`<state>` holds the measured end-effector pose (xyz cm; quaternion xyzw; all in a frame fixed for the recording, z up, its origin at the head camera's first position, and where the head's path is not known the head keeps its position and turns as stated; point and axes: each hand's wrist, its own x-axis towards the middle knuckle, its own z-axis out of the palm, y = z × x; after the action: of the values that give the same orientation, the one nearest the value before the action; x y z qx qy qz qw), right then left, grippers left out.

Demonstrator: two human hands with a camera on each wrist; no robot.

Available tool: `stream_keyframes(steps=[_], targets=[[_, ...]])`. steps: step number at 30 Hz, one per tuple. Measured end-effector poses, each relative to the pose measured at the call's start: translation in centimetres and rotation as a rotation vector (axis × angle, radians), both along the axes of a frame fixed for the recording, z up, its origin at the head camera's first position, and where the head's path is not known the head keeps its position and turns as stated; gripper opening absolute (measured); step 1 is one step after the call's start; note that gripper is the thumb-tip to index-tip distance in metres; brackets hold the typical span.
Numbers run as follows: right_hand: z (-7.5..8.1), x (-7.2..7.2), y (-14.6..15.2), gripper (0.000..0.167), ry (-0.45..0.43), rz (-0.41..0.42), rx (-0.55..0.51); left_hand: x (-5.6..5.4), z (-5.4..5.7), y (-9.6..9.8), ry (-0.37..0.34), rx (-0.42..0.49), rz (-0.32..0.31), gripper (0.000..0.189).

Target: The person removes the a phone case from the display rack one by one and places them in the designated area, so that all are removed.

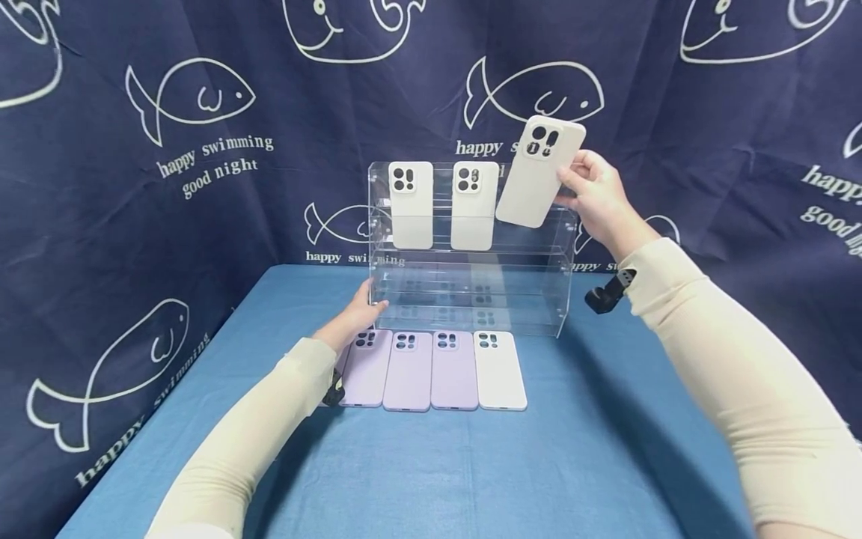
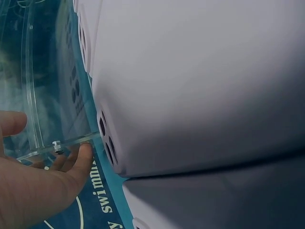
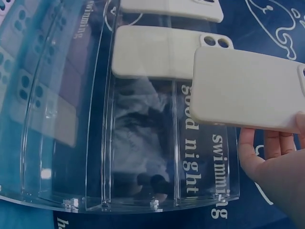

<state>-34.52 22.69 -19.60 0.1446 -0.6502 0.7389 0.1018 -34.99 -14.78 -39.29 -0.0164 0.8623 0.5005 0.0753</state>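
In the head view my right hand (image 1: 595, 195) pinches a white phone case (image 1: 535, 183) by its edge. The case leans to the right, level with the top tier of a clear acrylic display stand (image 1: 528, 303). Two white cases, a left one (image 1: 412, 221) and a middle one (image 1: 473, 221), stand upright on that tier. From the right wrist, the held case (image 3: 248, 88) overlaps the corner of the middle one. My left hand (image 1: 357, 311) grips the stand's lower left side panel, thumb on one face and fingers on the other.
A row of phone cases lies on the blue cloth (image 1: 438, 471) before the stand: several purple cases (image 1: 407, 378), the leftmost partly behind my left forearm, and one white case (image 1: 500, 374) at the right end. A dark fish-print curtain (image 1: 337, 150) hangs behind.
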Motion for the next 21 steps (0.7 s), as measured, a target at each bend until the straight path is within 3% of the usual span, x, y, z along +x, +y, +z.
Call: stream_keyframes(steps=[8,14,21], targets=[[-0.5,1.8,0.5,0.015,0.017,0.035,0.09,0.0,-0.1,-0.1,0.003,0.006,0.001,0.074],[-1.3,3.1,1.0,0.015,-0.023,0.024,0.13,0.1,0.0,0.0,0.0,-0.011,0.006,0.074],[-2.2,3.6,1.4,0.016,-0.052,0.048,0.141,0.1,-0.1,0.1,-0.005,-0.004,0.008,0.074]])
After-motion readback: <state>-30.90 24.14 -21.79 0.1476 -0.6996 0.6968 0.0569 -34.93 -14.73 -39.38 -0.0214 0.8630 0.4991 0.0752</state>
